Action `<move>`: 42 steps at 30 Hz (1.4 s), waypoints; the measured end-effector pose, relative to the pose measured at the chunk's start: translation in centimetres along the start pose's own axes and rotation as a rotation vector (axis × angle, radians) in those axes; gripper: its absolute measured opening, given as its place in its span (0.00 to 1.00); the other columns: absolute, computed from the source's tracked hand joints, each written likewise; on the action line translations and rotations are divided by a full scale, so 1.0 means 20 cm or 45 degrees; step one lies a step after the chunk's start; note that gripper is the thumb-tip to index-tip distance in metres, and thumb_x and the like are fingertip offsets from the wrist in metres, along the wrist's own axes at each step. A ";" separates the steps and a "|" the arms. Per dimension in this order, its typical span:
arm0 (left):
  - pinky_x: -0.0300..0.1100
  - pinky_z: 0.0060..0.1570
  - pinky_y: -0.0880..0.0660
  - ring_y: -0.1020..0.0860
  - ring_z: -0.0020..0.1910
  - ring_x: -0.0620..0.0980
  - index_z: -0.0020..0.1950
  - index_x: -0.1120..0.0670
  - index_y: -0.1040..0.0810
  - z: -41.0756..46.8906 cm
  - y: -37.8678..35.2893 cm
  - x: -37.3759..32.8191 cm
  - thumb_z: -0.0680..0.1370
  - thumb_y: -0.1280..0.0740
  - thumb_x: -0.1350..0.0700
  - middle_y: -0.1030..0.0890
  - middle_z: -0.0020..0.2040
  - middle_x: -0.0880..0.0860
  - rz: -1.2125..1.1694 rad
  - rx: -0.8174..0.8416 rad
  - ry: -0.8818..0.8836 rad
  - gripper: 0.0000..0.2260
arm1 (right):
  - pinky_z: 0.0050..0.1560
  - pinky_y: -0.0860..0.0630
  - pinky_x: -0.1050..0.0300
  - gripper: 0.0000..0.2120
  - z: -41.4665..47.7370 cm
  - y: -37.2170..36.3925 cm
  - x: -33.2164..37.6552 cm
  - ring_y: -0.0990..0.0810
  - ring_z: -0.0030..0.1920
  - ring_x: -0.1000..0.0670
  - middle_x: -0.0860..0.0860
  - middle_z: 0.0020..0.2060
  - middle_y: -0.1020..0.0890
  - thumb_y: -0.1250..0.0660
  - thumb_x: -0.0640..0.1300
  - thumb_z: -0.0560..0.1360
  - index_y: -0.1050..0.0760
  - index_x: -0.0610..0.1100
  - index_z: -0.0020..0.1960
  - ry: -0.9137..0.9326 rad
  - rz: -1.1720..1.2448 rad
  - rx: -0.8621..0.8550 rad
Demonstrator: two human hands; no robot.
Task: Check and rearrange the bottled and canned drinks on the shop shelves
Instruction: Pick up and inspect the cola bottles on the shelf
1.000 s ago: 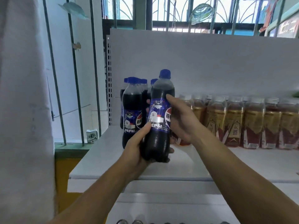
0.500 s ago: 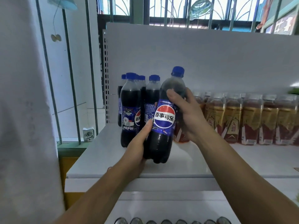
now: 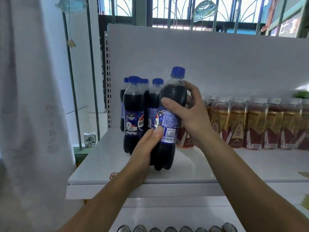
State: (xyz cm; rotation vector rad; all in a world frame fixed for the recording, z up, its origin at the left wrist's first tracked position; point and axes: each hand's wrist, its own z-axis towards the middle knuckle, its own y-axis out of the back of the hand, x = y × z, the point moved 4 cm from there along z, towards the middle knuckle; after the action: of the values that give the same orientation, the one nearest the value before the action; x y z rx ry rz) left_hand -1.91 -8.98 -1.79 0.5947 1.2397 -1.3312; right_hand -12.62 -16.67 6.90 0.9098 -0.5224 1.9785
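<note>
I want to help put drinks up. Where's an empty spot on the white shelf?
The bare front strip of the shelf, before the brown-and-gold bottles and right of the held cola bottle. Also the left front corner beside the standing cola bottles. The back row is crowded.

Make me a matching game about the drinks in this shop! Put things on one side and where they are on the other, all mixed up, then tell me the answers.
Things
1. nearest dark cola bottle with a blue cap
2. brown-gold drink bottles with white caps
3. shiny silver can tops
4. small white-and-green carton

Places
A. on the green ledge left of the white shelf
B. in a row on the right of the shelf
C. gripped by the left hand and right hand
D. below the shelf, at the picture's bottom edge

Pairs: 1-C, 2-B, 3-D, 4-A
</note>
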 end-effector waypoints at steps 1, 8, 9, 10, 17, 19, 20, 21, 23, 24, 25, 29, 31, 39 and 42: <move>0.49 0.55 0.21 0.17 0.53 0.52 0.59 0.45 0.20 -0.01 0.00 0.00 0.71 0.29 0.40 0.14 0.52 0.51 0.028 0.022 0.003 0.19 | 0.42 0.21 0.67 0.33 0.00 -0.01 0.00 0.17 0.46 0.63 0.56 0.55 0.22 0.23 0.46 0.68 0.35 0.57 0.68 -0.001 -0.009 0.013; 0.51 0.50 0.19 0.15 0.49 0.58 0.62 0.52 0.22 -0.03 -0.02 -0.03 0.69 0.35 0.40 0.14 0.52 0.58 -0.069 0.045 0.107 0.26 | 0.49 0.19 0.60 0.36 -0.02 0.00 -0.02 0.17 0.56 0.52 0.52 0.60 0.20 0.25 0.51 0.65 0.31 0.55 0.71 -0.135 0.126 0.032; 0.51 0.54 0.20 0.17 0.53 0.56 0.61 0.48 0.23 -0.03 -0.03 -0.04 0.69 0.34 0.41 0.15 0.55 0.55 -0.056 0.019 0.056 0.23 | 0.47 0.19 0.63 0.35 -0.03 0.00 0.01 0.17 0.53 0.55 0.54 0.59 0.21 0.24 0.50 0.66 0.32 0.56 0.71 -0.078 0.043 -0.016; 0.48 0.56 0.21 0.18 0.55 0.52 0.59 0.45 0.24 -0.04 -0.04 -0.04 0.69 0.34 0.42 0.16 0.56 0.52 -0.001 0.030 -0.006 0.21 | 0.44 0.20 0.66 0.34 -0.03 0.00 0.03 0.17 0.50 0.59 0.57 0.57 0.22 0.23 0.49 0.68 0.33 0.58 0.69 -0.025 -0.037 -0.039; 0.49 0.42 0.18 0.15 0.39 0.54 0.56 0.56 0.20 -0.05 -0.05 -0.06 0.69 0.35 0.41 0.14 0.44 0.58 -0.052 0.085 0.131 0.24 | 0.54 0.19 0.55 0.38 -0.04 0.00 0.00 0.17 0.57 0.50 0.50 0.62 0.20 0.27 0.55 0.66 0.33 0.52 0.74 -0.261 0.079 0.161; 0.49 0.40 0.17 0.15 0.40 0.57 0.57 0.57 0.20 -0.05 -0.05 -0.07 0.69 0.35 0.40 0.14 0.46 0.59 -0.085 0.126 0.207 0.26 | 0.55 0.19 0.53 0.38 -0.05 0.01 0.01 0.17 0.58 0.49 0.49 0.63 0.20 0.26 0.56 0.65 0.31 0.52 0.73 -0.252 0.032 0.103; 0.49 0.41 0.17 0.15 0.43 0.57 0.58 0.56 0.20 -0.05 -0.06 -0.07 0.69 0.35 0.39 0.14 0.48 0.59 -0.088 0.125 0.202 0.26 | 0.54 0.19 0.54 0.38 -0.05 0.02 0.02 0.16 0.56 0.50 0.50 0.62 0.20 0.25 0.57 0.64 0.31 0.52 0.72 -0.230 -0.006 0.043; 0.49 0.43 0.18 0.15 0.46 0.56 0.59 0.53 0.20 -0.06 -0.06 -0.08 0.68 0.35 0.39 0.14 0.49 0.57 -0.073 0.097 0.168 0.26 | 0.52 0.18 0.56 0.35 -0.04 0.02 0.03 0.16 0.54 0.52 0.52 0.60 0.19 0.25 0.57 0.64 0.30 0.53 0.70 -0.188 -0.040 -0.017; 0.44 0.42 0.20 0.16 0.46 0.49 0.56 0.46 0.21 -0.06 -0.07 -0.08 0.71 0.35 0.39 0.14 0.47 0.49 0.025 0.046 0.056 0.18 | 0.44 0.19 0.64 0.30 -0.04 0.02 0.05 0.16 0.49 0.55 0.55 0.56 0.19 0.24 0.53 0.68 0.32 0.57 0.66 -0.102 -0.093 -0.075; 0.41 0.41 0.21 0.16 0.44 0.46 0.54 0.44 0.22 -0.06 -0.08 -0.09 0.73 0.36 0.40 0.14 0.45 0.47 0.088 0.030 0.008 0.14 | 0.42 0.20 0.66 0.29 -0.03 0.02 0.05 0.15 0.47 0.56 0.55 0.56 0.20 0.24 0.52 0.70 0.33 0.58 0.66 -0.095 -0.097 -0.071; 0.40 0.40 0.21 0.16 0.43 0.46 0.53 0.45 0.22 -0.07 -0.09 -0.09 0.74 0.36 0.40 0.15 0.46 0.48 0.126 0.014 0.003 0.13 | 0.41 0.20 0.66 0.30 -0.03 0.01 0.04 0.15 0.46 0.57 0.54 0.56 0.20 0.25 0.52 0.69 0.32 0.56 0.67 -0.121 -0.060 -0.035; 0.47 0.36 0.19 0.17 0.38 0.55 0.62 0.56 0.20 -0.10 -0.09 -0.07 0.73 0.37 0.37 0.15 0.46 0.59 -0.219 0.111 0.314 0.27 | 0.45 0.19 0.59 0.32 -0.06 0.00 -0.04 0.14 0.49 0.52 0.48 0.56 0.16 0.27 0.53 0.70 0.29 0.45 0.71 -0.356 0.199 0.132; 0.48 0.39 0.19 0.16 0.40 0.56 0.63 0.57 0.21 -0.10 -0.08 -0.05 0.76 0.39 0.36 0.15 0.48 0.59 -0.282 0.169 0.385 0.28 | 0.46 0.20 0.57 0.32 -0.06 0.02 -0.04 0.15 0.50 0.51 0.48 0.56 0.16 0.25 0.54 0.69 0.27 0.45 0.69 -0.347 0.144 0.102; 0.48 0.42 0.18 0.16 0.40 0.55 0.54 0.55 0.17 -0.10 -0.07 -0.05 0.70 0.37 0.35 0.14 0.46 0.59 -0.058 0.038 0.226 0.27 | 0.54 0.19 0.56 0.36 -0.08 -0.01 0.01 0.17 0.56 0.51 0.51 0.59 0.19 0.24 0.56 0.67 0.32 0.50 0.72 -0.258 -0.065 0.133; 0.47 0.37 0.19 0.17 0.37 0.56 0.47 0.57 0.13 -0.14 -0.09 -0.06 0.71 0.38 0.34 0.15 0.46 0.60 -0.215 0.212 0.426 0.29 | 0.49 0.18 0.55 0.31 -0.08 0.00 -0.02 0.14 0.50 0.50 0.49 0.52 0.14 0.27 0.52 0.69 0.27 0.46 0.69 -0.365 0.186 0.180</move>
State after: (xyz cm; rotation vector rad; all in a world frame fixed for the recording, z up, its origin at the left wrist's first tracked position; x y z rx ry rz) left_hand -4.33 -6.43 -1.05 0.8731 1.4834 -1.5288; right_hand -13.10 -15.84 5.69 1.2874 -0.6307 2.0468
